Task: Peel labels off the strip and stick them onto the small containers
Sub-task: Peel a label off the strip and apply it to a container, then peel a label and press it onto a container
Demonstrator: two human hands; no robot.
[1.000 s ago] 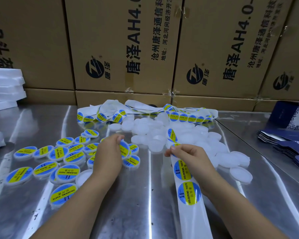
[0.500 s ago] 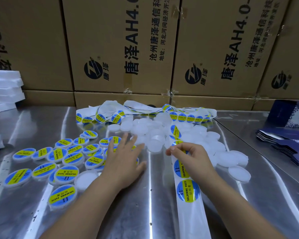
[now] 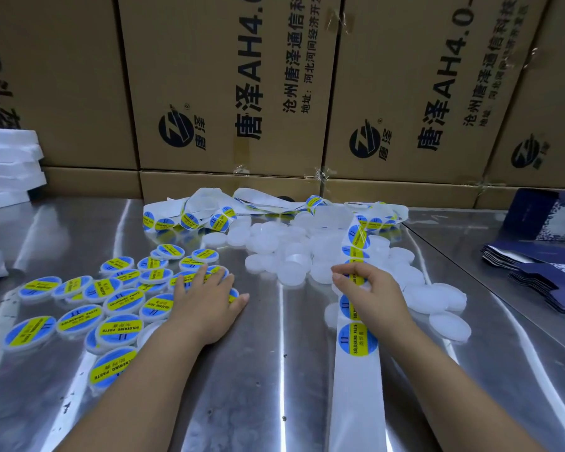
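We see the left hand point(image 3: 206, 305) lying flat, fingers straight, on the labelled containers point(image 3: 124, 300). The right hand point(image 3: 372, 295) pinches the label strip point(image 3: 357, 370), which passes under its palm, beside the plain white containers point(image 3: 291, 256).

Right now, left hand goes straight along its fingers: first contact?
Probably the labelled soldering-paste containers just ahead of the left hand; the tangled label strip lies farther back.
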